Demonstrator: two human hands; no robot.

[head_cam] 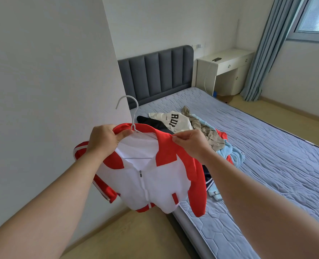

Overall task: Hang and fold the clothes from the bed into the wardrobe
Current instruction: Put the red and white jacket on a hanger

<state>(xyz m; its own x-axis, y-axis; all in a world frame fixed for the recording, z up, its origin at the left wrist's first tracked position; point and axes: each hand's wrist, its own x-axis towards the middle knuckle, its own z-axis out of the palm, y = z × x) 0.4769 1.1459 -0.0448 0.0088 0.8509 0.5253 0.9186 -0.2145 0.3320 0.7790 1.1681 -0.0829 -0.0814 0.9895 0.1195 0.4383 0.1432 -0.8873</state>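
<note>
The left hand [103,139] grasps the red-and-white jacket [151,186] at its collar, held up over the bed's near corner, with the white hanger [128,96] hook at 12 o'clock. The right hand [190,144] pinches the collar's other side. At 2 o'clock, a clothes pile [198,128] lies on the bed [276,156].

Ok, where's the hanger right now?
Head view, left of centre: the hanger sits inside the red and white jacket, hook poking up beside the left hand, above the edge of the bed.
</note>
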